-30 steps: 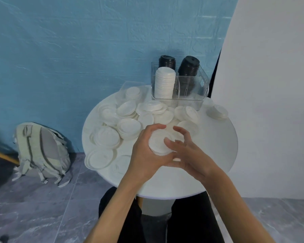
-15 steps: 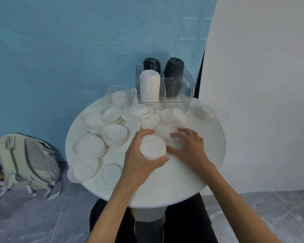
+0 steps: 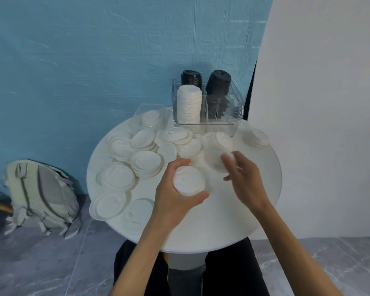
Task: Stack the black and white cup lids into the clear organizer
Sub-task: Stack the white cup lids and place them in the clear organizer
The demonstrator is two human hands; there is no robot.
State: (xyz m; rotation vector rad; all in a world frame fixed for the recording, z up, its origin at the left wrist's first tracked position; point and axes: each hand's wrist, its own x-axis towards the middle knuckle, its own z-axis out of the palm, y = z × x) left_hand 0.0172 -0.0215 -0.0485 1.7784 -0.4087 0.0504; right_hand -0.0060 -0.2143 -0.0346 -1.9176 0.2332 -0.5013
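Note:
My left hand [image 3: 175, 201] grips a short stack of white lids [image 3: 188, 182] above the near middle of the round white table [image 3: 233, 227]. My right hand [image 3: 244, 180] pinches another white lid [image 3: 215, 159], tilted and blurred, just right of that stack. The clear organizer [image 3: 226, 120] stands at the table's far edge. Its front left slot holds a tall white lid stack [image 3: 188, 105]; two black lid stacks [image 3: 218, 86] stand in the rear slots. Several loose white lids [image 3: 145, 161] lie scattered over the table's left and far parts.
A grey and pale backpack [image 3: 41, 195] lies on the floor to the left. A blue wall stands behind the table and a white board [image 3: 318, 103] at the right. A few white lids [image 3: 257, 136] sit right of the organizer. My dark-trousered legs are under the table.
My right hand has lifted a white lid off the table, where it lay flat half a second ago. My left hand keeps its lid stack in about the same place.

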